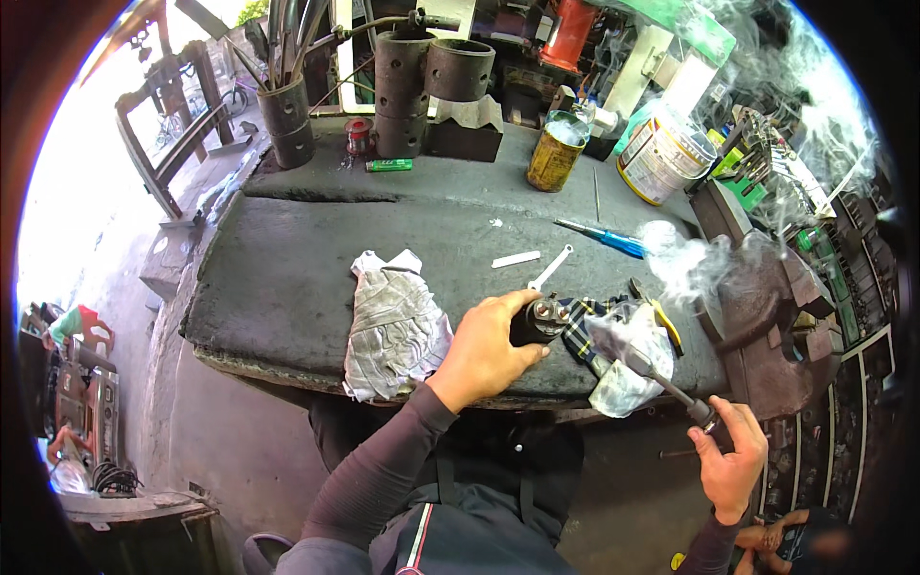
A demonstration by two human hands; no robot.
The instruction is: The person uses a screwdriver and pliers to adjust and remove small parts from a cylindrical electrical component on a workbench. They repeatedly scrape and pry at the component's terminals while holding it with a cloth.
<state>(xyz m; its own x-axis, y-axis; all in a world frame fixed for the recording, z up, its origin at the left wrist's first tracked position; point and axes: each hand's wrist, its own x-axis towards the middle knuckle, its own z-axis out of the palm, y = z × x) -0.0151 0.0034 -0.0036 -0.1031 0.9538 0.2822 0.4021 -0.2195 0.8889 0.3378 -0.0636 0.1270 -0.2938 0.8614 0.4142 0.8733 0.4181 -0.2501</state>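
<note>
My left hand [484, 350] is closed around a black cylindrical part [527, 331] with round coppery terminals on its end face, at the bench's front edge. Lower right, my right hand [733, 455] grips the dark handle of what looks like a soldering iron [682, 396]. Its shaft points up and left to a white cloth [625, 391], where smoke blurs the tip. Under and beside that cloth lies a dark checked cloth [579, 331]. Pliers with yellow handles [668, 326] rest just right of it. A crumpled grey-white rag [393, 331] spreads left of my left hand.
Beyond my hands lie a small spanner [551, 268], a white stick [517, 259] and a blue-handled screwdriver [618, 241]. Yellow [556, 153] and white [663, 158] cans stand farther back, near dark metal cylinders [401, 96]. A heavy vise-like block [776, 316] bounds the right side. Smoke drifts there.
</note>
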